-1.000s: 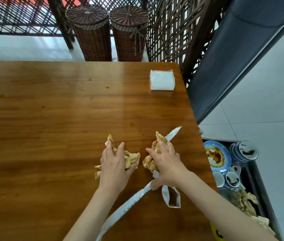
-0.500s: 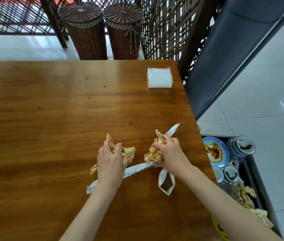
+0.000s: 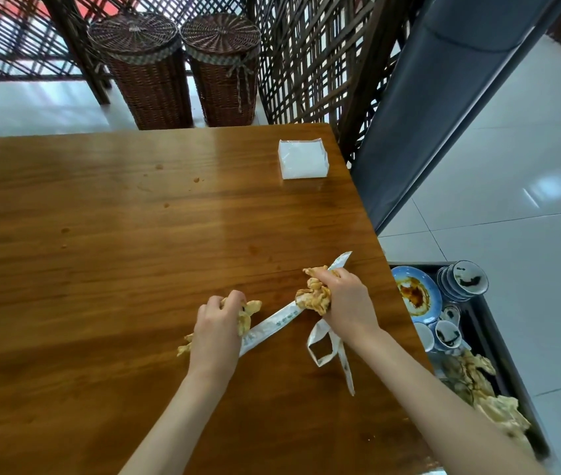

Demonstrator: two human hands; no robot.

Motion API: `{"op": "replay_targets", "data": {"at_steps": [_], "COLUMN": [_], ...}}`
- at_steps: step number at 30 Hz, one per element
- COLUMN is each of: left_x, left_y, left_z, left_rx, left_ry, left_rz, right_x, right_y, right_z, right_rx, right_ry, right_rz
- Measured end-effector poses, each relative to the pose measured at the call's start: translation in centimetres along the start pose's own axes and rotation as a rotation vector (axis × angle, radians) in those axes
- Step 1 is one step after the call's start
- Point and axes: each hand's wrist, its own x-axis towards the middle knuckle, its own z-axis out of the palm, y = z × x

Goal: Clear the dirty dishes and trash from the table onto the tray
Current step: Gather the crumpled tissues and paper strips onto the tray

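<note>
The wooden table [image 3: 101, 234] carries a white napkin pack [image 3: 303, 159] near its far right corner; beyond its far edge stand two wicker baskets [image 3: 176, 70]. Past the right edge, a dark tray [image 3: 491, 337] holds stained dishes [image 3: 416, 293] and crumpled napkins [image 3: 488, 395]. Near the right edge, the left hand [image 3: 215, 332] clutches a soiled napkin wad [image 3: 248, 315], fingers curled, and the right hand [image 3: 349, 303] clenches another wad [image 3: 313, 294] with paper chopstick sleeves [image 3: 274, 325], the long one running diagonally left-near to right-far, its print unreadable.
</note>
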Motion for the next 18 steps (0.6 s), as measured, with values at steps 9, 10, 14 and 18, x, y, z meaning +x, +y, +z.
{"op": "replay_targets", "data": {"at_steps": [9,10,14,18], "left_x": [0.8,1.0,1.4,1.5], "left_y": [0.7,1.2,2.6,4.4], "left_z": [-1.7,-1.9,-2.6,-2.8], "left_rx": [-0.097,-0.114,-0.173,-0.203], "left_ry": [-0.007,-0.005,0.014,0.032], "left_rz": [0.050,0.061,0.089,0.108], "right_x": [-1.0,-1.1,-1.3,-2.1], "right_y": [0.3,0.4,1.1,2.5], "right_z": [-3.9,-4.7,-7.1,-9.7], "right_rx": [0.027,0.034,0.052,0.082], "right_ry": [0.118,0.132,0.178,0.246], "right_rz": [0.071,0.082,0.122,0.137]}}
